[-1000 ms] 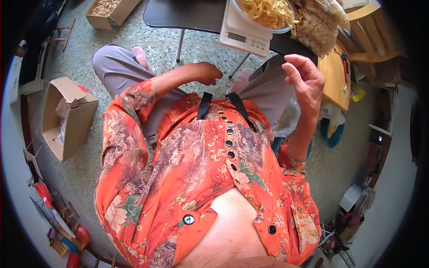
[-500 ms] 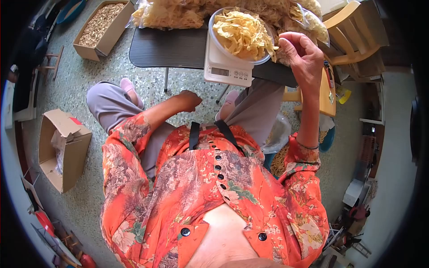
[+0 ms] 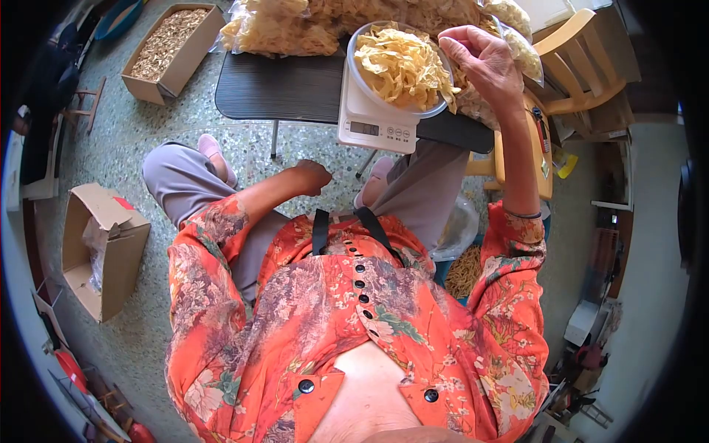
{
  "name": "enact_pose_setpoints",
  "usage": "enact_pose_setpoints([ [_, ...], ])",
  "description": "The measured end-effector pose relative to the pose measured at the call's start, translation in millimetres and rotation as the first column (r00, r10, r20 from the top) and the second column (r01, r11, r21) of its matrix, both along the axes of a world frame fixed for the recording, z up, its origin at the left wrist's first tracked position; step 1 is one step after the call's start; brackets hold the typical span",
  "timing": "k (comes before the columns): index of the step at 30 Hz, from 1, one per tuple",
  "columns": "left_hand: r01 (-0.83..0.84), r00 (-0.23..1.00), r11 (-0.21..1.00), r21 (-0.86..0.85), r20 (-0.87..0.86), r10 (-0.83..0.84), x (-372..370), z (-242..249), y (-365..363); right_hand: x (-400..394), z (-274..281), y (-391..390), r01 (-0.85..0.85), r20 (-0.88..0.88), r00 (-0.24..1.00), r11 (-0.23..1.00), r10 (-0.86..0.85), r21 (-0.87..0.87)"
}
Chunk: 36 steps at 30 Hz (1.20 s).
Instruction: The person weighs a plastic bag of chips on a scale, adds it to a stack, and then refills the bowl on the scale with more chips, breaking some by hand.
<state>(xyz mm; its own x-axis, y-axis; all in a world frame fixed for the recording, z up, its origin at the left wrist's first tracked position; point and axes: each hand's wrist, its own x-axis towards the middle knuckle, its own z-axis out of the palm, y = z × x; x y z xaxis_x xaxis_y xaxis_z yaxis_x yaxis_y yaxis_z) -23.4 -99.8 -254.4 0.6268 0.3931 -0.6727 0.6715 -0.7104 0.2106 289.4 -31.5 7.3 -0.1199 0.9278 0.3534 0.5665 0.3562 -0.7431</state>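
Note:
A clear round bowl (image 3: 360, 80) heaped with pale yellow dried strips (image 3: 399, 63) rests on a white digital scale (image 3: 375, 131), at the front edge of a dark table (image 3: 284, 87). My right hand (image 3: 487, 63) is raised at the bowl's right rim, thumb and fingers pinched together; whether a strip is between them is too small to tell. Over my lap, away from the table, my left hand (image 3: 314, 177) is curled closed, and its fingertips are hidden. The digits on the scale's display are not readable.
Filled plastic bags (image 3: 284, 29) line the table's back. A carton of dried pieces (image 3: 138, 87) stands on the floor at upper left, an opened cardboard box (image 3: 122, 269) at left. A wooden chair (image 3: 580, 66) is on the right, above a tub of brown sticks (image 3: 465, 272).
My right hand has moved slightly left and up, closer to the bowl's rim. The table, scale and bowl appear slightly lower in view. My left hand stays closed over my lap.

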Motion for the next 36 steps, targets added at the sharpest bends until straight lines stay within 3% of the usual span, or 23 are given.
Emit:
enact_pose_setpoints([
  [9, 0.033, 0.999, 0.999, -0.021, 0.0, -0.033, 2.6, 11.3, -8.9, -6.4, -3.1, 9.2, 0.03, 0.103, 0.995, 0.981, -0.01, -0.194],
  [14, 0.002, 1.0, 1.0, -0.018, 0.028, -0.001, 1.6, 12.9, -3.6, 17.4, -9.1, -2.2, 0.061, -0.078, 0.995, 0.997, -0.064, -0.038],
  [16, 0.0, 1.0, 1.0, -0.026, 0.028, 0.001, -0.9, 12.2, -3.1, 37.0, -14.1, -9.6, 0.131, 0.024, 0.991, 0.991, -0.131, 0.007],
  [18, 0.003, 0.999, 1.0, -0.029, 0.034, -0.002, 1.2, 12.8, -2.7, 45.5, -15.3, -29.9, 0.243, 0.246, 0.943, 0.969, -0.224, -0.049],
  [20, -0.004, 1.0, 1.0, -0.007, 0.001, 0.004, 3.0, 15.5, -4.7, 51.7, -35.4, -41.3, 0.236, 0.183, 0.96, 0.964, -0.212, -0.122],
  [21, -0.004, 1.0, 1.0, -0.01, 0.002, 0.004, 2.3, 13.4, -5.4, 46.4, -37.1, -48.3, 0.216, 0.032, 0.976, 0.937, -0.216, -0.273],
  [24, -0.016, 1.0, 1.0, -0.012, 0.006, 0.017, 2.2, 8.9, -6.1, 36.8, -56.4, -55.5, 0.107, -0.205, 0.959, 0.917, -0.198, -0.385],
  [31, -0.024, 1.0, 0.999, -0.022, 0.009, 0.024, -1.5, 5.1, -4.8, 31.3, -48.1, -65.1, 0.135, -0.186, 0.959, 0.919, -0.216, -0.369],
  [36, -0.015, 1.0, 1.0, -0.02, 0.0, 0.015, -1.8, -1.2, -7.1, 23.8, -29.8, -64.7, 0.128, -0.268, 0.946, 0.97, -0.182, -0.207],
])
